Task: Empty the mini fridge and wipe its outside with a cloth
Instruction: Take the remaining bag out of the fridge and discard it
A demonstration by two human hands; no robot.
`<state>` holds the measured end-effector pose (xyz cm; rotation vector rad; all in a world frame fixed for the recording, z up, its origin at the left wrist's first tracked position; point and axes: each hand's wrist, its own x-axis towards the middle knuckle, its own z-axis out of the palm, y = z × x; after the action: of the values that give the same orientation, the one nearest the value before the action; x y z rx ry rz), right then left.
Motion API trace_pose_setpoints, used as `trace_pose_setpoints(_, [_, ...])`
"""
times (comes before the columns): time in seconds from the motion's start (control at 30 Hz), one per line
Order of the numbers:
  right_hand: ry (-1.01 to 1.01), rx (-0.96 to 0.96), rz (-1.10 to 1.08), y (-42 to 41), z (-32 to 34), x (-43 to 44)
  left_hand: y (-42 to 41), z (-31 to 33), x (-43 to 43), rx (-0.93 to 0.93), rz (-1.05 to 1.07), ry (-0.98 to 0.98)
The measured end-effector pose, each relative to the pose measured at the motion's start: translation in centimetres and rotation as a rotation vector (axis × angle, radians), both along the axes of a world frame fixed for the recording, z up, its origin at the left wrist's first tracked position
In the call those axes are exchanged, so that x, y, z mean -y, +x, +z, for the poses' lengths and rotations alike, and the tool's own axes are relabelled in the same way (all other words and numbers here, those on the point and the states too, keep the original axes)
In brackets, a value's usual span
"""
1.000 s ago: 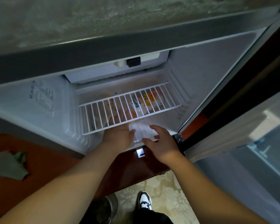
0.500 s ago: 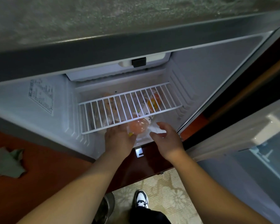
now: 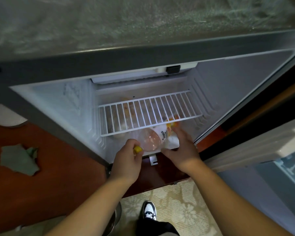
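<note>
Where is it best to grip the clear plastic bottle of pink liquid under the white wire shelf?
At its neck by the yellow cap, coming from the open front. The clear plastic bottle of pink liquid lies on its side, cap toward the opening, and the white wire shelf above likely blocks a top grasp. The left hand holds it there.

The things (image 3: 126,113) under the wire shelf (image 3: 148,114) are blurred and barred by its rods, past telling. The bottle (image 3: 151,141) the left hand (image 3: 126,160) grips is smeared; the sticker (image 3: 71,97) on the left inner wall is unreadable. The open door (image 3: 266,150) runs off the right edge
</note>
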<state>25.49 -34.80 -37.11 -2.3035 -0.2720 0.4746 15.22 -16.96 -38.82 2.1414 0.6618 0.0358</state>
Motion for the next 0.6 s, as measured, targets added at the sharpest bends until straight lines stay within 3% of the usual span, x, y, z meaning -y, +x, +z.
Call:
trace_pose_setpoints(0.23, [-0.377,0.099,0.447,-2.3,0.4,-2.1,-8.0,2.0,-4.2,0.039,0.056,-0.082])
trace_pose_setpoints(0.6, [-0.104,0.075,0.753,-15.7,-0.3,-11.1,-22.8,4.3,-12.1,0.003,0.09,-0.045])
